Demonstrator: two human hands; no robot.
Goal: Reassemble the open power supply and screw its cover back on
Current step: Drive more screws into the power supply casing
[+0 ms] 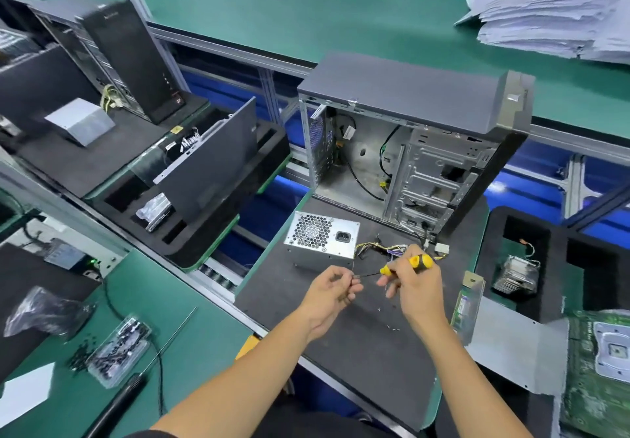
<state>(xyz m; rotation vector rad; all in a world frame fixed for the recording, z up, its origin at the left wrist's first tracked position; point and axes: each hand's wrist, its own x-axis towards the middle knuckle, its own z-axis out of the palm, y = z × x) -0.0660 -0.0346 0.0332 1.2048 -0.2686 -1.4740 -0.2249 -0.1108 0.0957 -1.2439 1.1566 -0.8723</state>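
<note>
Setting: factory line with green benches and a conveyor track between them; dark foam mat on a green-edged pallet in front of the person.
Power supply: silver metal box, lying on the far part of the mat, fan grille and mains socket facing the camera; just in front of the computer case.
Wires: yellow, black and purple bundle coming out of the box's right side, lying on the mat behind the right hand.
Computer case: upright at the far edge of the mat, side panel off, bare metal bays and a few loose cables inside.
Right hand: fingers wrapped round the yellow-and-black handle of a screwdriver, shaft pointing left.
Left hand: fingers curled, fingertips pinching at the tip of the screwdriver shaft; whether a screw is held there cannot be told.
Screws: a few small loose ones on the mat near the right wrist.
Left bench: clear plastic box of small dark parts, and a black-handled tool beside it.
Right side: memory stick in a clear pack, motherboard, heat sink in a foam tray.
Far bench: stack of white paper.
</note>
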